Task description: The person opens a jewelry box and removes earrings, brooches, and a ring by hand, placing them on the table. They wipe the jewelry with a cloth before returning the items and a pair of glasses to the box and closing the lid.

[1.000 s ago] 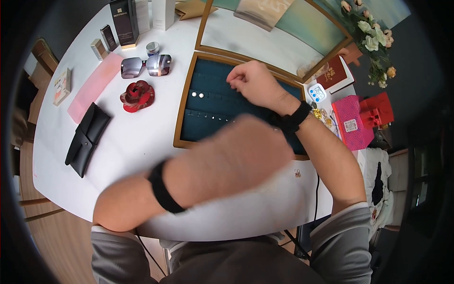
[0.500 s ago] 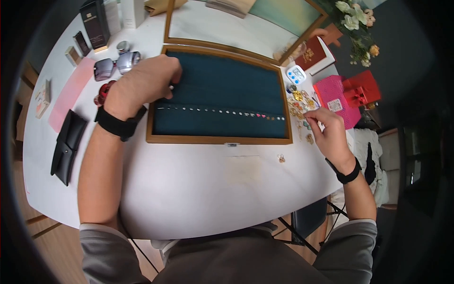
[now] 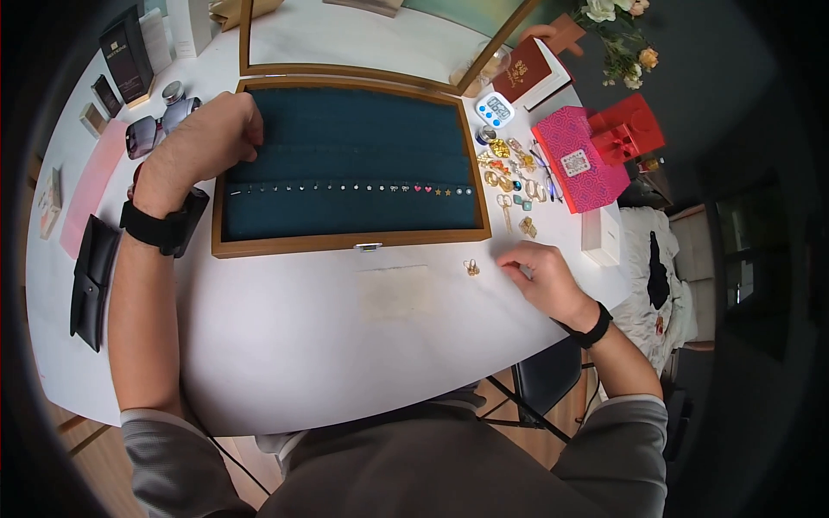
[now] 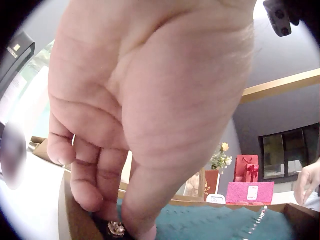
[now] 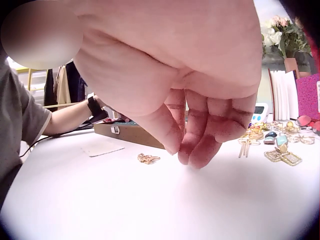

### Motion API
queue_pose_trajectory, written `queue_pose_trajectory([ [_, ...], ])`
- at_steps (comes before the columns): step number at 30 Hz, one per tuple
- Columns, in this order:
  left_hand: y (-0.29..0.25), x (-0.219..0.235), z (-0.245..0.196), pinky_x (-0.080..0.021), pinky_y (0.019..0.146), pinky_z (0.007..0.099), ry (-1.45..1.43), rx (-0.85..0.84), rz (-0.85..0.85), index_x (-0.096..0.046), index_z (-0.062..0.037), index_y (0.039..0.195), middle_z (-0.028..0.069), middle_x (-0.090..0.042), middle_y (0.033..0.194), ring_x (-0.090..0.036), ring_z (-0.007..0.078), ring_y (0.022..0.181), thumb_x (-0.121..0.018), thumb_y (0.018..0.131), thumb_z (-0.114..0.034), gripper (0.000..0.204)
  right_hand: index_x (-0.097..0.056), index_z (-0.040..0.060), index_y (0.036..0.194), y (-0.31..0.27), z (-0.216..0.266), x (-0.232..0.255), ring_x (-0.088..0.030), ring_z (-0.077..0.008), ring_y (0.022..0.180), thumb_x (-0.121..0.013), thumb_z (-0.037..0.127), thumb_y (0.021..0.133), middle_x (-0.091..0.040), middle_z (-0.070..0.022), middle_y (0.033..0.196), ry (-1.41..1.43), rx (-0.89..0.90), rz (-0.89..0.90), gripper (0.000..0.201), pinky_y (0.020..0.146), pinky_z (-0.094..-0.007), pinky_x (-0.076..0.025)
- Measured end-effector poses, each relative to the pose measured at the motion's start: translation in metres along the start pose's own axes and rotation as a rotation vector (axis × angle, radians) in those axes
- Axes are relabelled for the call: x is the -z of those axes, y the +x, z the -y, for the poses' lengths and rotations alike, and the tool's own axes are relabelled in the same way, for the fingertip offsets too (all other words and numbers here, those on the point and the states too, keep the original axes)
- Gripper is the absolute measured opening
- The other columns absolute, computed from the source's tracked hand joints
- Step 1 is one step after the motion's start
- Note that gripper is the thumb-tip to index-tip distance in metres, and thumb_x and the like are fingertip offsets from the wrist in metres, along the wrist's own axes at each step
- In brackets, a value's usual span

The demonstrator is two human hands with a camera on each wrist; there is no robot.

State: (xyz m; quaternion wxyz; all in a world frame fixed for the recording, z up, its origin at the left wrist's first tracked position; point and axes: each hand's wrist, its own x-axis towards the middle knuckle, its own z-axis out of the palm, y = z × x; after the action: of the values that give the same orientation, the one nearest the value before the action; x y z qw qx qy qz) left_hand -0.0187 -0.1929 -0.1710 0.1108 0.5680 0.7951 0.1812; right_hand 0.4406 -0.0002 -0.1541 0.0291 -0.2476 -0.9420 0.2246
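Observation:
At the left edge of the jewelry box (image 3: 345, 244), my left hand (image 3: 211, 142) pinches a small sparkly earring (image 4: 116, 229) low against the dark green lining. The box stands with its lid up, and a row of stud earrings (image 3: 343, 187) crosses the lining. My right hand (image 3: 548, 281) hovers over the white tabletop, fingers loosely bent and nothing visible between them. Just left of its fingertips lies a pair of gold drop earrings (image 3: 471, 268), also seen in the right wrist view as gold earrings (image 5: 148, 158) on the table.
Loose gold jewelry (image 3: 501, 180) is spread right of the box, beside a white timer (image 3: 495, 110) and a pink patterned box (image 3: 574, 164). Sunglasses (image 3: 145, 136) and a black case (image 3: 93, 281) lie on the left. A pale patch of paper (image 3: 395, 292) is in front.
My left hand crossed to the box's left side. My right hand left the box, passed over the loose jewelry and came forward beside the gold earrings. The head view swung right.

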Motion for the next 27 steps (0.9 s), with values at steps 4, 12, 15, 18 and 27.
queue_pose_trajectory([
  [4, 0.0, 0.002, 0.001, -0.062, 0.081, 0.0378, 0.013, 0.02, 0.025, -0.081, 0.0021, 0.098, 0.0177, -0.079, 0.092, -0.077, 0.0303, 0.086, -0.086, 0.08, 0.003, 0.019, -0.075, -0.002, 0.102, 0.008, 0.002, -0.005, -0.073, -0.0385, 0.086, -0.075, -0.006, 0.09, -0.075, -0.0176, 0.099, -0.054, 0.093, 0.032, 0.012, 0.077, -0.042, -0.06],
  [12, -0.002, 0.003, 0.003, -0.063, 0.081, 0.0371, 0.063, 0.011, -0.031, -0.083, 0.0013, 0.096, 0.0164, -0.08, 0.092, -0.078, 0.0274, 0.085, -0.085, 0.08, 0.005, 0.017, -0.076, -0.0011, 0.104, 0.015, 0.004, -0.012, -0.073, -0.0389, 0.094, -0.074, -0.006, 0.09, -0.075, -0.0171, 0.104, -0.074, 0.165, 0.044, 0.014, 0.082, -0.0438, -0.06],
  [15, -0.001, 0.006, 0.002, -0.063, 0.08, 0.037, 0.061, 0.049, -0.001, -0.083, 0.0011, 0.094, 0.0166, -0.08, 0.092, -0.078, 0.0276, 0.084, -0.084, 0.079, 0.006, 0.016, -0.076, -0.0007, 0.105, 0.016, 0.004, -0.007, -0.073, -0.0398, 0.093, -0.074, -0.006, 0.09, -0.075, -0.0175, 0.103, -0.088, 0.165, 0.004, 0.016, 0.082, -0.0438, -0.06],
  [18, -0.002, 0.004, 0.004, -0.064, 0.079, 0.0371, 0.072, 0.01, -0.024, -0.083, 0.001, 0.093, 0.017, -0.08, 0.09, -0.078, 0.0276, 0.082, -0.083, 0.079, 0.007, 0.016, -0.076, -0.0007, 0.105, 0.014, 0.003, 0.0, -0.072, -0.0408, 0.092, -0.074, -0.006, 0.09, -0.074, -0.018, 0.099, -0.118, 0.145, -0.047, 0.016, 0.082, -0.0444, -0.06],
  [27, -0.01, 0.003, 0.008, -0.062, 0.079, 0.0383, 0.076, -0.074, -0.238, -0.081, -0.0002, 0.098, 0.0171, -0.079, 0.095, -0.078, 0.031, 0.086, -0.08, 0.082, 0.008, 0.018, -0.076, -0.0004, 0.102, 0.012, 0.001, 0.002, -0.071, -0.0404, 0.087, -0.076, -0.005, 0.087, -0.073, -0.0183, 0.094, -0.181, 0.176, -0.074, 0.015, 0.08, -0.0456, -0.059],
])
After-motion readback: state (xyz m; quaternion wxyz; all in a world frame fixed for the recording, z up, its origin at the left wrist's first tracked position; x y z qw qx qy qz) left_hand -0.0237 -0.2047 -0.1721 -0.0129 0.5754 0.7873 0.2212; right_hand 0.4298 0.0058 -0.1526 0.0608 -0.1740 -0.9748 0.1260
